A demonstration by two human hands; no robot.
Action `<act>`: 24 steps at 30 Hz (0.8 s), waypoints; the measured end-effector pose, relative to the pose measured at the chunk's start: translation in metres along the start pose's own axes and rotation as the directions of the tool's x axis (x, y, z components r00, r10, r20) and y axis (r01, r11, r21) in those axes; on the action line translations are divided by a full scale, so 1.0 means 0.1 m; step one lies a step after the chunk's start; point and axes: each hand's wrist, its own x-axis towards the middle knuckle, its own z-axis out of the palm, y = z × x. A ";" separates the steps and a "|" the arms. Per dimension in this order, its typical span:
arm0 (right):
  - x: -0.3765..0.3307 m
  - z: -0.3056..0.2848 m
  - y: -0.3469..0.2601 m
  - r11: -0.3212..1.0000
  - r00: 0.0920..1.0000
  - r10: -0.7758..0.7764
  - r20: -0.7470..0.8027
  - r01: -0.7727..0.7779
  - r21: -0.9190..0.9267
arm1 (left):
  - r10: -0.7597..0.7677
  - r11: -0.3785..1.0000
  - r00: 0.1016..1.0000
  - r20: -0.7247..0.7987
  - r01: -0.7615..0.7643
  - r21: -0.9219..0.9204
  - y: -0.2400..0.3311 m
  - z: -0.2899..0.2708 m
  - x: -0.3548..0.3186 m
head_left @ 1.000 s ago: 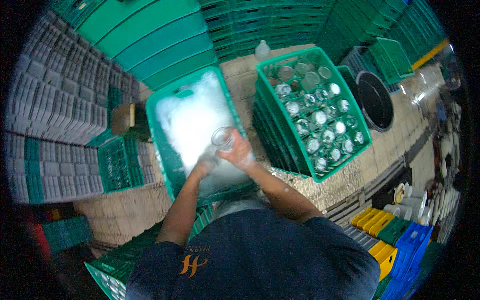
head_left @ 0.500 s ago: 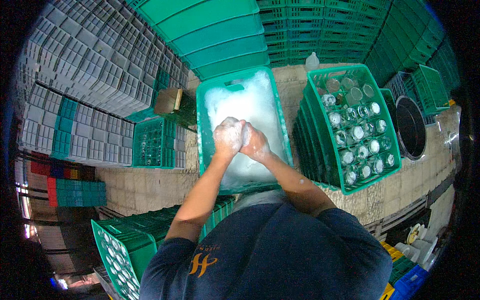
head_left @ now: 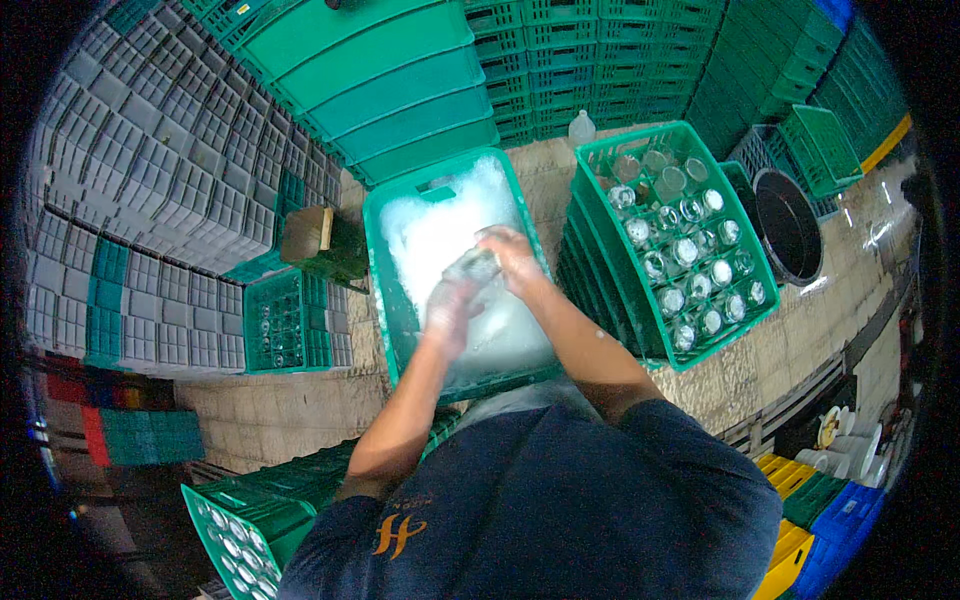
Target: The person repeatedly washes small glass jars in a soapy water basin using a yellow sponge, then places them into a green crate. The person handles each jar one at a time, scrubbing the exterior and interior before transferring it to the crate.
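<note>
Above a green tub (head_left: 382, 325) heaped with white foam (head_left: 445, 225), my two hands are together around a wet, see-through glass (head_left: 473, 266). My right hand (head_left: 513, 258) wraps its far end. My left hand (head_left: 452, 308), smeared by motion, closes round the near end. Lather clings to the fingers and hides part of the glass, so its full shape cannot be made out. Right of the tub, a green crate (head_left: 672, 358) on a stack holds several upright glasses (head_left: 685, 250), many topped with foam.
Tall stacks of grey crates (head_left: 140, 170) stand at left, green crates (head_left: 560, 60) at the back. A small wooden stool (head_left: 305, 240) is left of the tub. A black round bin (head_left: 788, 225) and a plastic bottle (head_left: 581, 128) stand at right. Another crate of glasses (head_left: 235, 550) is near left.
My hands, clasped together before, have come apart slightly, and the glass now shows between them. My right hand sits farther out, my left nearer me. The whole view has shifted and turned slightly.
</note>
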 end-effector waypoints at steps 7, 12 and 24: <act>0.20 0.09 -0.04 0.864 0.983 0.163 0.082 -0.182 0.469 | 0.162 0.908 0.952 0.260 -0.247 0.338 -0.20 0.06 -0.08; 0.27 0.26 -0.03 0.980 0.986 0.165 -0.037 -0.160 0.116 | 0.073 0.905 0.960 0.269 -0.177 0.387 -0.13 -0.15 0.00; 0.30 0.35 0.02 0.922 0.957 0.282 -0.074 -0.249 0.295 | 0.227 0.397 0.886 0.405 -0.464 0.792 -0.21 -0.36 0.19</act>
